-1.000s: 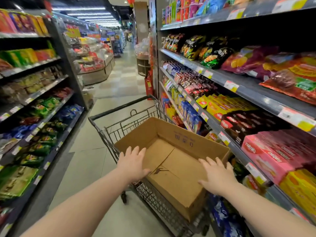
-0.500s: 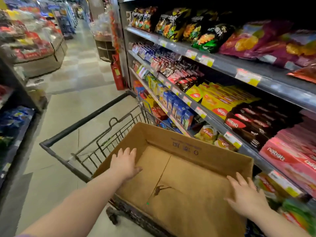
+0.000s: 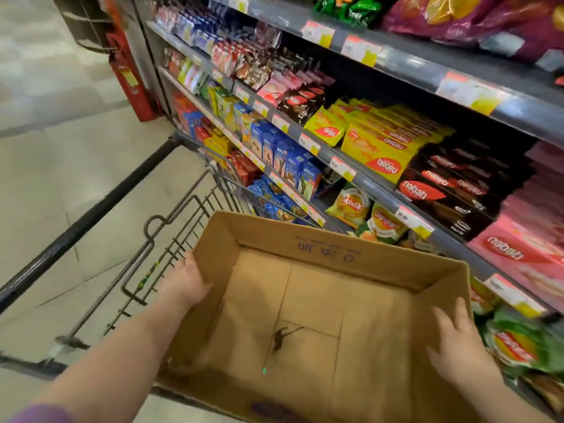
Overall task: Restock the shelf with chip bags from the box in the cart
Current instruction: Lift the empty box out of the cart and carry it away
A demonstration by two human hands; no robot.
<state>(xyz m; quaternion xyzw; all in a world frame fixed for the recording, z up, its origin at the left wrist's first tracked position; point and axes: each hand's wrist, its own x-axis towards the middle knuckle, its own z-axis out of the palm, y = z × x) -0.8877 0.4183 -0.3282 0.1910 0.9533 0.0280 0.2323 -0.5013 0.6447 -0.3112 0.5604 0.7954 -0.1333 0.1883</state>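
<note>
Box (image 3: 305, 300) near edge cut off; left hand (image 3: 183, 285) flat outside wall, part hidden; right hand (image 3: 457, 349) fingers (image 3: 464, 312) spread on wall.

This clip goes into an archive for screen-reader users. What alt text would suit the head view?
An empty cardboard box sits on a wire shopping cart, a person's left hand and right hand laid flat against its opposite side walls. To the right, store shelves hold wafer packs, blue snack boxes and chip bags.

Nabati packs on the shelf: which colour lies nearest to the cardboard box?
The pink nabati packs, at the row's right end; the yellow packs and the dark brown packs lie farther left.
</note>
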